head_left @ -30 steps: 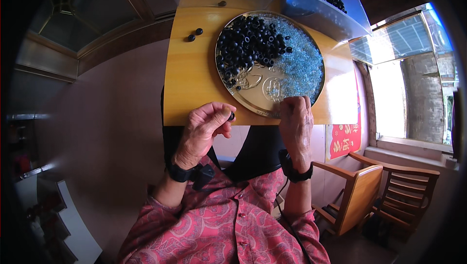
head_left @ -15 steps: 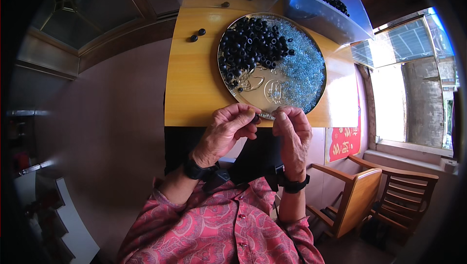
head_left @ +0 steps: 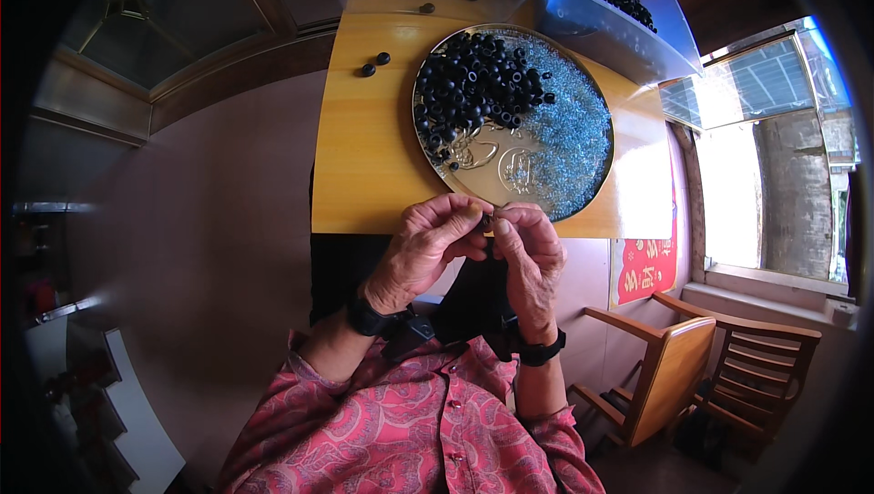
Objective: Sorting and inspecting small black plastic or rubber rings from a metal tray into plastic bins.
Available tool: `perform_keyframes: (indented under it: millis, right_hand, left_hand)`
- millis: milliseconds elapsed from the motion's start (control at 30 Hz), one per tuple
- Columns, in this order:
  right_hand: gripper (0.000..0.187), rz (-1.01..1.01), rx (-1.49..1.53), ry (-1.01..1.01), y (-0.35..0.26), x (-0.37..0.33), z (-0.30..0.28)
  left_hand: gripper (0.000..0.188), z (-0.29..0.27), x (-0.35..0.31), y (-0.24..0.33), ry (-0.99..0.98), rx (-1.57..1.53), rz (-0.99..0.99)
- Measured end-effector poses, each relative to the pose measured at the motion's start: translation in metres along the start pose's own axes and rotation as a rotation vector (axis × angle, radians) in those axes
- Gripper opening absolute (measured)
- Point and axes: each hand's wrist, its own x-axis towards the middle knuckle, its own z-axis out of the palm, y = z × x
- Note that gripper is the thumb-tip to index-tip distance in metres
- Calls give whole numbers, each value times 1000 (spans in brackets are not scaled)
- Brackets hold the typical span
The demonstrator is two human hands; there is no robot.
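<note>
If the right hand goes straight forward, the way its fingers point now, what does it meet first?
Probably the near rim of the round metal tray, after passing the yellow table edge. The right hand points up-picture, fingertips pinching a small dark piece with the left hand; depth is unclear.

Lighting: strong daylight from the window (head_left: 774, 148) at right, blown out to white glare on the glass and washing over the near edge of the yellow table (head_left: 364, 166); left side of the room dim, falling to black. Optics: heavy fisheye bending of straight edges, dark vignette round the rim. Focus: centre sharp, hands slightly soft, periphery smeared.
</note>
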Motion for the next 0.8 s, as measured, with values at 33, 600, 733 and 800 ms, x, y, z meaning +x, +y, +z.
perform_keyframes:
  millis: [33, 600, 733, 800]
  right_hand:
    - [9, -19, -29, 4, 1, -1, 0]
    - [14, 387, 112, -281, -10, 1, 5]
    - [13, 390, 72, -273, -10, 0, 12]
    - [13, 397, 34, -257, -10, -2, 12]
  left_hand:
    - [22, 0, -1, 0, -3, 5, 3]
    - [19, -22, -30, 31, -91, 377, -34]
    - [21, -23, -37, 30, -25, 386, -21]
    - [23, -24, -38, 26, -14, 389, -28]
